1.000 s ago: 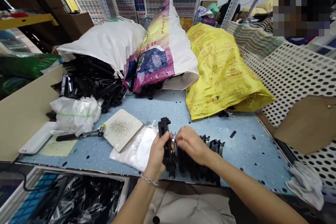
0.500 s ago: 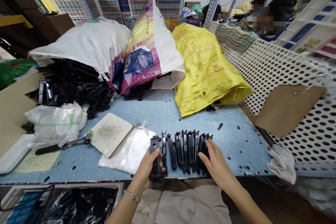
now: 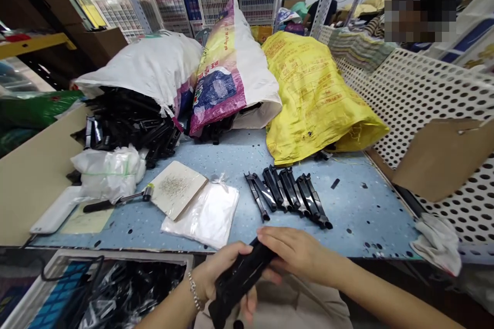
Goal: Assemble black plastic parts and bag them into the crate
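The left grip [image 3: 216,273] is closed around a long black part [image 3: 240,277], held below the counter [image 3: 366,216] edge. The right grip [image 3: 293,253] pinches its upper end. A row of black parts [image 3: 287,196] lies on the counter.

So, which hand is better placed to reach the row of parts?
Probably the right hand: both hold the black piece, but the left hand is farther from the row of parts.
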{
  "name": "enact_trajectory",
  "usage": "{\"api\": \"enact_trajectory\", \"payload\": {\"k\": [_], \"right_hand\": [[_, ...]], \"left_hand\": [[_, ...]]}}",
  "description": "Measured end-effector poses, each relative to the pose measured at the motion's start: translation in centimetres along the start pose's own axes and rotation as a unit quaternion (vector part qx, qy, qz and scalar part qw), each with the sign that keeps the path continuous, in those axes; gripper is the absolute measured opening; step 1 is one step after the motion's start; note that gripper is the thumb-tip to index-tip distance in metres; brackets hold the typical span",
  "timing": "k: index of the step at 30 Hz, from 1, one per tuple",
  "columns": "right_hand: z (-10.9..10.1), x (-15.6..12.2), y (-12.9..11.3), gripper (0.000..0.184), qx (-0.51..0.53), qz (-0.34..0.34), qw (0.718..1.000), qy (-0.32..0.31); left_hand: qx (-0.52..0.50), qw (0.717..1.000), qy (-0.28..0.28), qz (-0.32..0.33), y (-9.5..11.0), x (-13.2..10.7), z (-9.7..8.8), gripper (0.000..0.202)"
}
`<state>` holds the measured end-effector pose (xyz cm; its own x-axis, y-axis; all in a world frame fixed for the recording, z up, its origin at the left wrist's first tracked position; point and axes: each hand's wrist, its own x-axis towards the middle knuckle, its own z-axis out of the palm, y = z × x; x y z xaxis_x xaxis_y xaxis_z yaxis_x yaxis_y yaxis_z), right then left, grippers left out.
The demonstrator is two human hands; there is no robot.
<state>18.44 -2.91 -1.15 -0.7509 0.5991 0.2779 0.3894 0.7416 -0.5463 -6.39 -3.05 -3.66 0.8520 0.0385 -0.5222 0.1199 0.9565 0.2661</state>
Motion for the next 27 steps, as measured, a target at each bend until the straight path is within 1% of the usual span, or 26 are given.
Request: {"api": "enact_trajectory", "payload": {"k": [1,3,5,7,8,9,10,11,12,13,14,15,16,17,18,19,21,22,23,26,27], "right_hand": [[0.4,0.6,-0.3,0.048,0.01,-0.005,1.0,-0.008],[0.8,1.6,-0.3,0.049,0.03,-0.012,0.999,-0.023],[0.7,2.2,0.1,0.047,0.052,-0.017,0.998,-0.037],[0.3,2.4,0.5,0.042,0.076,-0.007,0.996,-0.043],[0.1,2.4,0.8,0.039,0.088,0.01,0.995,-0.041],[0.0,2.3,1.1,0.038,0.104,0.038,0.993,-0.033],[0.0,2.2,1.4,0.039,0.128,0.08,0.988,-0.015],[0.2,2.2,1.7,0.041,0.165,0.135,0.977,0.015],[0.4,2.3,2.0,0.043,0.218,0.195,0.955,0.054],[0.8,2.5,2.2,0.044,0.283,0.249,0.921,0.098],[1.2,2.8,2.4,0.044,0.354,0.29,0.877,0.144],[1.7,3.1,2.5,0.043,0.422,0.317,0.829,0.185],[2.2,3.5,2.4,0.041,0.479,0.332,0.784,0.213],[2.7,3.8,2.3,0.04,0.524,0.339,0.747,0.23],[3.2,4.1,2.2,0.039,0.556,0.344,0.718,0.24],[3.6,4.4,2.0,0.039,0.579,0.35,0.695,0.243],[4.2,4.8,1.8,0.039,0.612,0.361,0.661,0.243],[4.5,4.9,1.7,0.038,0.624,0.364,0.647,0.246],[4.8,5.0,1.6,0.037,0.634,0.365,0.633,0.251],[5.6,5.6,1.6,0.03,0.656,0.365,0.603,0.27],[5.7,5.7,1.6,0.028,0.661,0.364,0.595,0.276]], "left_hand": [[-0.009,1.0,-0.014,-0.011,-0.3,-0.1,0.0,0.069],[-0.019,1.0,-0.023,-0.008,-0.3,-0.1,-0.1,0.068],[-0.016,1.0,-0.018,0.006,-0.1,-0.4,0.0,0.068],[0.007,0.999,0.002,0.032,0.3,-1.0,0.0,0.069],[0.026,0.997,0.034,0.064,0.4,-1.3,0.0,0.069],[0.05,0.988,0.089,0.113,0.6,-1.6,-0.2,0.068],[0.084,0.966,0.169,0.178,0.8,-1.8,-0.4,0.066],[0.132,0.921,0.269,0.248,1.1,-1.9,-0.8,0.061],[0.194,0.851,0.376,0.311,1.4,-1.9,-1.2,0.054],[0.269,0.761,0.472,0.353,1.6,-1.8,-1.7,0.047],[0.35,0.667,0.544,0.37,1.9,-1.7,-2.2,0.04],[0.425,0.583,0.589,0.364,2.3,-1.5,-2.8,0.032],[0.481,0.523,0.611,0.348,2.6,-1.4,-3.4,0.023],[0.513,0.498,0.614,0.333,2.8,-1.5,-4.0,0.015],[0.525,0.503,0.607,0.321,3.1,-1.6,-4.5,0.009],[0.52,0.525,0.595,0.315,3.3,-1.8,-4.9,0.011],[0.49,0.572,0.576,0.317,3.6,-2.1,-5.5,0.015],[0.479,0.579,0.576,0.321,3.6,-2.2,-5.5,0.016],[0.48,0.569,0.584,0.325,3.5,-2.1,-5.5,0.017],[0.531,0.487,0.61,0.33,3.2,-1.1,-4.7,0.018],[0.547,0.469,0.612,0.327,3.2,-0.7,-4.5,0.015]]}}
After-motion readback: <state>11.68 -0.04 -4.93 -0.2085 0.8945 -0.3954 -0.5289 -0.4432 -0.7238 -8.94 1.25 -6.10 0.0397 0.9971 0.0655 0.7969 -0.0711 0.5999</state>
